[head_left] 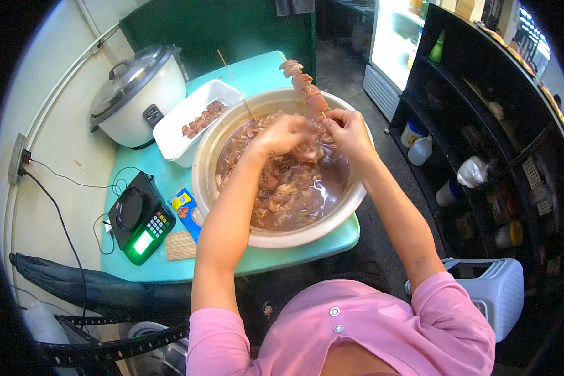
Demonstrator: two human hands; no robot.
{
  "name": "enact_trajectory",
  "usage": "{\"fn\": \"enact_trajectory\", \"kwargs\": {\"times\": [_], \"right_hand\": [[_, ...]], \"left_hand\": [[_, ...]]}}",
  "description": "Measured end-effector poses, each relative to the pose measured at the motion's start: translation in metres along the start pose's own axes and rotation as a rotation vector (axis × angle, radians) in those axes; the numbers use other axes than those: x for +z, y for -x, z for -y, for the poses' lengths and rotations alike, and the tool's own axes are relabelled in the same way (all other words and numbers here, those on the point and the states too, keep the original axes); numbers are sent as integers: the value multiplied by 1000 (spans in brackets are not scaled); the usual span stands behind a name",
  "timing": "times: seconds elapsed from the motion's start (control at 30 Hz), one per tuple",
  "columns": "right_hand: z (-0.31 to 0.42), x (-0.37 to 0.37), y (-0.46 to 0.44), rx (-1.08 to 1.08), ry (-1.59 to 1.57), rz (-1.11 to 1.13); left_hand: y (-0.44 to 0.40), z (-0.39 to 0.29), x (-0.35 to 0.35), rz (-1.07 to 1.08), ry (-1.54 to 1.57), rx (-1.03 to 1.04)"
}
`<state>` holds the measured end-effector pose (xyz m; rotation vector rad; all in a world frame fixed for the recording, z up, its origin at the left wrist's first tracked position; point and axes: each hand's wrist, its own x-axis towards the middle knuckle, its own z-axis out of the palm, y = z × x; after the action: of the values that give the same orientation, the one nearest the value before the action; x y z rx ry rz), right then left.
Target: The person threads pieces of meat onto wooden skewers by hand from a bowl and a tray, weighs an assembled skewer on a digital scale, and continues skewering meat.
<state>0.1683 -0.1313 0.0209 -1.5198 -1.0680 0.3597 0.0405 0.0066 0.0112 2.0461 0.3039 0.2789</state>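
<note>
A big pale basin (202,164) holds raw meat pieces (288,200) in brownish liquid. My right hand (351,135) pinches the lower end of a meat skewer (304,83) over the basin's right side; several chunks are threaded on it, and it leans up and left. Close beside it, my left hand (285,135) is above the meat, its fingers smeared by motion, so I cannot see if they hold anything. A bare wooden stick (233,80) stands up from the basin's far left side.
Left of the basin are a white tub (169,128) with meat pieces, a rice cooker (138,94), a lit digital scale (138,216), a blue packet (187,210) and a bundle of skewer sticks (180,245). A black shelf (464,100) stands at right, near a grey-blue plastic stool or bin (504,297).
</note>
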Motion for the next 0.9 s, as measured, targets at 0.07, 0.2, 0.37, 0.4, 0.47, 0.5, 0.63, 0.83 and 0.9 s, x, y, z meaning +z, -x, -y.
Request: {"fn": "enact_trajectory", "kwargs": {"times": [0.07,0.2,0.37,0.4,0.47,0.5,0.63,0.83,0.9], "right_hand": [[-4,0,-2,-17,20,-10],[3,-2,1,-38,80,0],[6,-2,1,2,99,9],[5,-2,2,6,91,7],[5,-1,3,-6,74,1],[6,-1,2,-20,56,-8],[0,-2,0,-12,78,-5],[-2,-2,0,-26,73,-2],[-2,-1,0,-23,45,0]], "left_hand": [[12,-32,-1,-127,-230,-11],[21,-48,11,-219,-616,71],[21,-54,55,265,-858,-8],[16,-43,62,265,-856,-8],[11,-32,71,199,-1032,-44],[8,-26,66,195,-1032,-45],[14,-38,13,203,-417,-28],[18,-25,-19,180,144,-230],[18,-17,-20,98,315,-176]]}}
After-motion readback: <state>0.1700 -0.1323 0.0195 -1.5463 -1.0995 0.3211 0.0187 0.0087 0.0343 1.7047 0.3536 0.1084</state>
